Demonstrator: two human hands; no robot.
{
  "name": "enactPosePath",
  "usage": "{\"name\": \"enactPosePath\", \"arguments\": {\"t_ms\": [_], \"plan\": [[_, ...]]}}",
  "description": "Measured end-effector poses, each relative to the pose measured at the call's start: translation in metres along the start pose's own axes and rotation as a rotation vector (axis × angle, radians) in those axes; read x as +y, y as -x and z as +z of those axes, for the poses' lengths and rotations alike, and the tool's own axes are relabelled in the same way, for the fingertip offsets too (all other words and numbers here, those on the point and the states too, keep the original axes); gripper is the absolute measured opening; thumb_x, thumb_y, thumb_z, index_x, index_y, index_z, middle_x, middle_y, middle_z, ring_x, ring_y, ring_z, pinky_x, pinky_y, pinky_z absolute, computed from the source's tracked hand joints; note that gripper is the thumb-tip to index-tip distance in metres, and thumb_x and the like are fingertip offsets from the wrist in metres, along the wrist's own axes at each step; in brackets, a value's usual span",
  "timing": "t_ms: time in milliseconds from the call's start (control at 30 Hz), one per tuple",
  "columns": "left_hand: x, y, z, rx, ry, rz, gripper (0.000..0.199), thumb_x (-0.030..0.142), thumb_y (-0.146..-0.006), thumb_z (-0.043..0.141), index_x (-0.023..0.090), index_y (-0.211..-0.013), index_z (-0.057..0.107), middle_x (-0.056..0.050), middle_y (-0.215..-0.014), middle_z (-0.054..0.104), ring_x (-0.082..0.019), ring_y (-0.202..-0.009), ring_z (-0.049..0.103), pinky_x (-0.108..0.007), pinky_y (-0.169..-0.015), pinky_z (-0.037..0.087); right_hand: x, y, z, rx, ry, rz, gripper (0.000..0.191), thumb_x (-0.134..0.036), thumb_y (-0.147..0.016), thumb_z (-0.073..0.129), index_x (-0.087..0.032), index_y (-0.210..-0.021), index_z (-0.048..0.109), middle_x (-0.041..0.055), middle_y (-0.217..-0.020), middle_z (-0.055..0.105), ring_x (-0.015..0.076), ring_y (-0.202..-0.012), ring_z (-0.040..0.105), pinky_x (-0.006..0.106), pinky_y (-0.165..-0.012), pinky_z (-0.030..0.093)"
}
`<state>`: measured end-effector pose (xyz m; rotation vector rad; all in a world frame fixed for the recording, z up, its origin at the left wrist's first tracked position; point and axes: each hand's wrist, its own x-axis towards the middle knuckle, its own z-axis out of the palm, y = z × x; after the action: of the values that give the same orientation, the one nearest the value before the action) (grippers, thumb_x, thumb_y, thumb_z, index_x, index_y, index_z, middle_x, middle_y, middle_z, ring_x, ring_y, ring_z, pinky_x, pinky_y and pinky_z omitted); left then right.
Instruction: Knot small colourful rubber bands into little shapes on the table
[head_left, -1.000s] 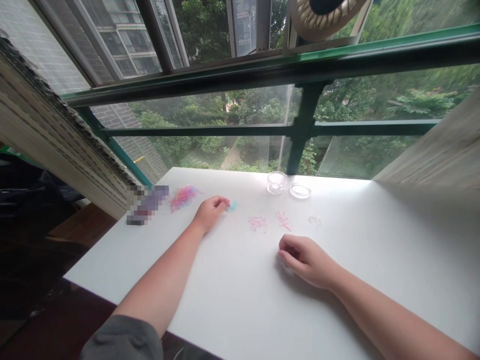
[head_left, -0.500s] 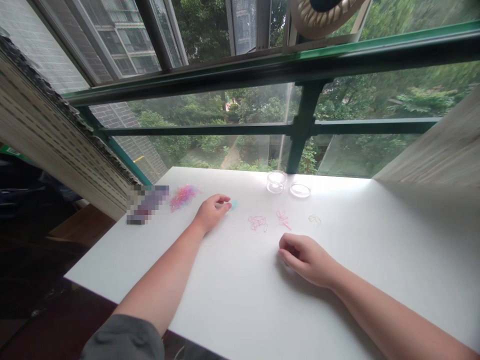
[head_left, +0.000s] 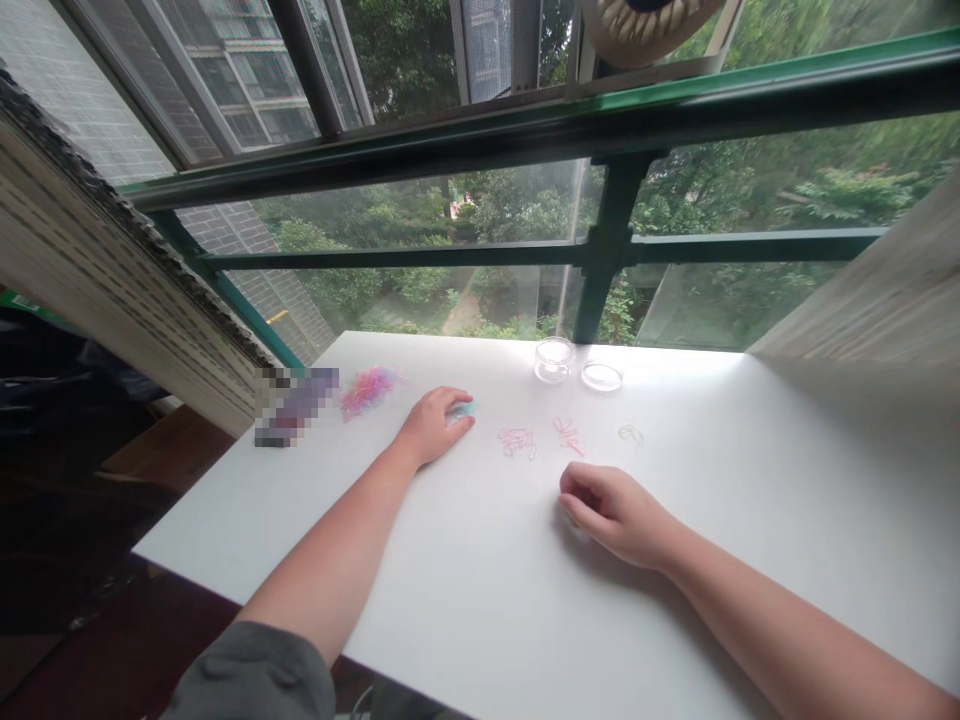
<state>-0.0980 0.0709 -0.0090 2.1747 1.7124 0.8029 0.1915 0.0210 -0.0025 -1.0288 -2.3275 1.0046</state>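
Note:
My left hand reaches over the white table, thumb and fingers apart around a small pile of light blue bands. Its fingers partly cover that pile. To the right lie a cluster of pink elastic bands, a second pink group and a few pale yellowish bands. My right hand rests on the table just below the second pink group. Its fingers are curled in loosely, and I see nothing in them. A heap of mixed pink and purple bands lies left of my left hand.
A clear round container stands at the table's back edge, with a clear round lid beside it. At the left edge lies a blurred-out purplish object. Behind the white table is a window with a green railing.
My left hand has shifted slightly right, and its thumb and fingers have spread apart around the blue bands. My right hand has stayed in place.

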Motion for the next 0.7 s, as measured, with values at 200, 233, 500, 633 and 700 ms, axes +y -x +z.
{"name": "enactPosePath", "arguments": {"t_ms": [200, 233, 500, 633, 700], "plan": [[0.001, -0.002, 0.005, 0.057, -0.054, 0.008, 0.039, 0.036, -0.075, 0.059, 0.021, -0.111, 0.058, -0.008, -0.123, 0.053, -0.025, -0.116, 0.048, -0.039, -0.103, 0.035, -0.002, -0.001, 0.000, -0.006, -0.009, 0.016, 0.011, -0.020, -0.082, 0.045, -0.020, -0.070, 0.044, -0.0031, -0.061, 0.048, 0.0101, -0.055, 0.040, 0.023, -0.053, 0.033], [0.002, -0.003, 0.006, 0.057, -0.073, -0.014, 0.042, 0.037, -0.074, 0.060, 0.022, -0.113, 0.057, -0.008, -0.127, 0.051, -0.026, -0.118, 0.046, -0.040, -0.104, 0.034, -0.002, -0.001, -0.001, -0.007, -0.013, 0.018, 0.011, -0.020, -0.081, 0.045, -0.020, -0.070, 0.043, -0.0031, -0.061, 0.048, 0.0101, -0.055, 0.040, 0.023, -0.053, 0.033], [0.006, -0.007, 0.011, 0.030, -0.145, -0.122, 0.048, 0.041, -0.076, 0.059, 0.024, -0.121, 0.053, -0.009, -0.136, 0.044, -0.028, -0.124, 0.039, -0.045, -0.105, 0.031, -0.004, -0.002, -0.001, 0.001, -0.018, 0.009, 0.011, -0.020, -0.080, 0.045, -0.019, -0.069, 0.043, -0.0028, -0.060, 0.048, 0.0103, -0.055, 0.041, 0.023, -0.052, 0.033], [0.006, -0.006, 0.010, 0.015, -0.150, -0.121, 0.049, 0.042, -0.077, 0.057, 0.023, -0.122, 0.053, -0.009, -0.136, 0.044, -0.029, -0.125, 0.039, -0.045, -0.105, 0.030, -0.004, -0.002, 0.000, 0.007, -0.004, 0.007, 0.012, -0.020, -0.081, 0.044, -0.020, -0.069, 0.043, -0.0034, -0.060, 0.047, 0.0102, -0.055, 0.040, 0.023, -0.053, 0.033], [0.006, -0.005, 0.010, 0.009, -0.151, -0.116, 0.049, 0.042, -0.076, 0.057, 0.023, -0.122, 0.053, -0.009, -0.136, 0.044, -0.029, -0.125, 0.039, -0.045, -0.105, 0.030, -0.004, -0.002, 0.000, 0.005, 0.001, 0.010, 0.012, -0.021, -0.082, 0.044, -0.020, -0.069, 0.042, -0.0036, -0.060, 0.047, 0.0102, -0.055, 0.040, 0.023, -0.053, 0.033]]}}
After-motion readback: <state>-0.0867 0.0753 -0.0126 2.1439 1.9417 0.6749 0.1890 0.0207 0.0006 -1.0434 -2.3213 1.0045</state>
